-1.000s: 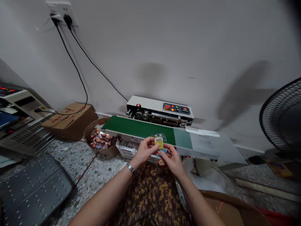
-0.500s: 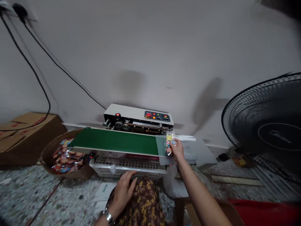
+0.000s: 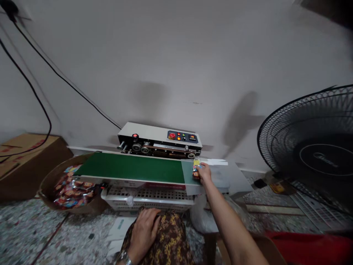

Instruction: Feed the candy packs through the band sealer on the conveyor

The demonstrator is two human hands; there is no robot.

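Small packet [image 3: 196,164] pinched in right hand [image 3: 204,173] grip, green belt [image 3: 132,168] just left of it, left hand [image 3: 143,228] laid flat, released, on patterned lap [image 3: 165,243]

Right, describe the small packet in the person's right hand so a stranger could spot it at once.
Find the sealing machine against the wall and follow its green belt to the right end. There the right hand holds a small clear packet, the only one with a yellow label by the belt.

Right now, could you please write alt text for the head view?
A person's right hand sets a small packet at the right end of a sealing machine's green belt; the left hand rests on their lap.
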